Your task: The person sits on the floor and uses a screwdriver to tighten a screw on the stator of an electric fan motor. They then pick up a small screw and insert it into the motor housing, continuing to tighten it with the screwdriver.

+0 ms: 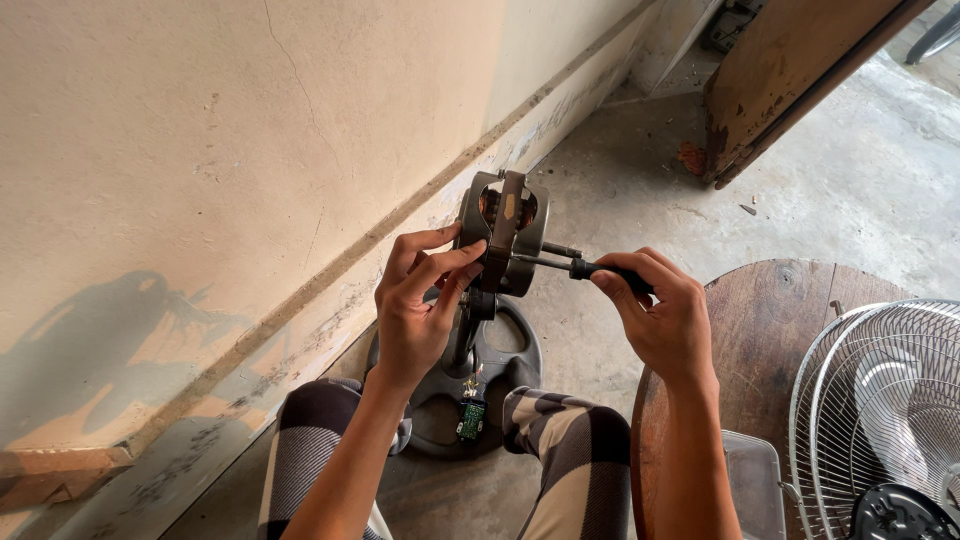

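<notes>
- Left hand [420, 300] grips the grey fan motor [503, 232], held above the round fan base [505, 365] on the floor
- Right hand [660, 315] holds a screwdriver [575, 268], tip against the motor

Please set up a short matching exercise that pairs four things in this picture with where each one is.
Things:
1. fan motor
2. screwdriver
3. wire fan guard
4. round fan base

Places:
A. on the floor between the knees
B. far right, beside the wooden table
C. steadied by the left hand
D. gripped in the right hand

Pairs: 1-C, 2-D, 3-B, 4-A
</notes>
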